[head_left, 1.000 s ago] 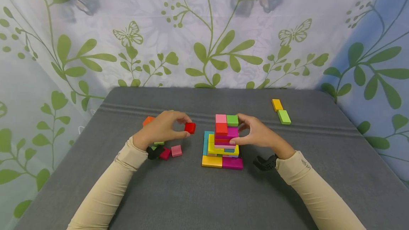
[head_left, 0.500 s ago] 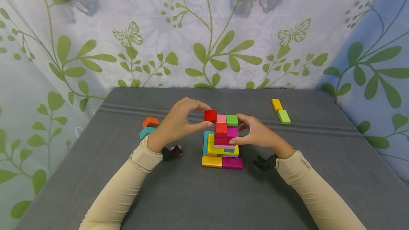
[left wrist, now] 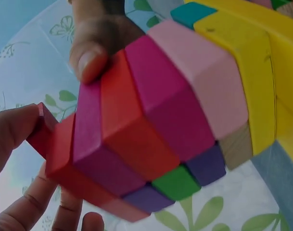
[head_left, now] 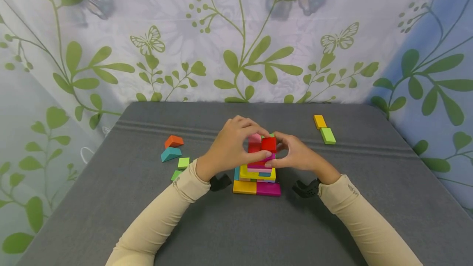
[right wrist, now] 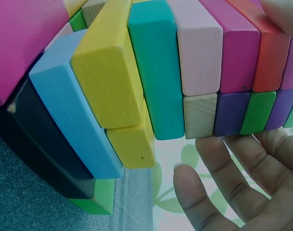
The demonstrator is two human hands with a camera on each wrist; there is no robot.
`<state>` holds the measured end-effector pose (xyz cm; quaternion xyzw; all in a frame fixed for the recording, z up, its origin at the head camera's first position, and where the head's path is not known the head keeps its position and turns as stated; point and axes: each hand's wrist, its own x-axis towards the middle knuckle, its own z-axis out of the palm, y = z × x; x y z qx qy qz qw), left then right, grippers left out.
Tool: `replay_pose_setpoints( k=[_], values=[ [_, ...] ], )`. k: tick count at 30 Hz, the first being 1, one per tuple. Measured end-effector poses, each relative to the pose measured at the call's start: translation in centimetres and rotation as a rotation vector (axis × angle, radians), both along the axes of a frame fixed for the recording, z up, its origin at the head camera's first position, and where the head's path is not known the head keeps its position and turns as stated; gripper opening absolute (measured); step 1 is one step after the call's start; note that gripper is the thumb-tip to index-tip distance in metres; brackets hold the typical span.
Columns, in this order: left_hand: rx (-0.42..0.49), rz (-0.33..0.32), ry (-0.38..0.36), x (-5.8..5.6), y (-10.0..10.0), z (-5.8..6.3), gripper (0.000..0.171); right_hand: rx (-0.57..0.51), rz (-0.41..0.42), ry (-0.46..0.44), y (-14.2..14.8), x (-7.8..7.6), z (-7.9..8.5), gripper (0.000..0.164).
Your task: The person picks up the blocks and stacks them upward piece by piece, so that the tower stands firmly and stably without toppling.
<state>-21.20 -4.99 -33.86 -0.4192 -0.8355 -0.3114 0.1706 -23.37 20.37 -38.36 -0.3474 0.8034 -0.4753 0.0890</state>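
Pinched between the thumb and a finger of the left hand [head_left: 233, 145], one red block [head_left: 268, 144] sits at the right front of the tower's top; whether it bears on the block below cannot be told. One tower [head_left: 257, 172] of coloured blocks stands near the middle of the table [head_left: 277, 233]. Its near bottom edge shows two blocks, one orange-yellow [head_left: 244, 187] and one magenta [head_left: 268, 189], end to end. The right hand [head_left: 295, 151] is curled about the upper tower, thumb on the near side, fingers reaching round behind.

Six loose blocks are in sight. Four lie towards the table's left edge: one orange [head_left: 174, 141], one teal [head_left: 171, 154] just beside it, and two green, the upper one [head_left: 183, 163] whole and the lower one [head_left: 176, 175] partly behind the left sleeve [head_left: 166, 216]. Two more lie towards the far right corner, one yellow [head_left: 320, 122] and one light green [head_left: 327, 136], meeting near their ends.
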Motion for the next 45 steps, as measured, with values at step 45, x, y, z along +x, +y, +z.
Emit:
replay_pose_setpoints(
  k=[45],
  values=[
    [-0.198, 0.023, -0.306, -1.7, -3.2, 0.6, 0.069, -0.083, 0.002, 0.049, 0.1, -0.1, -0.2, 0.062]
  ],
)
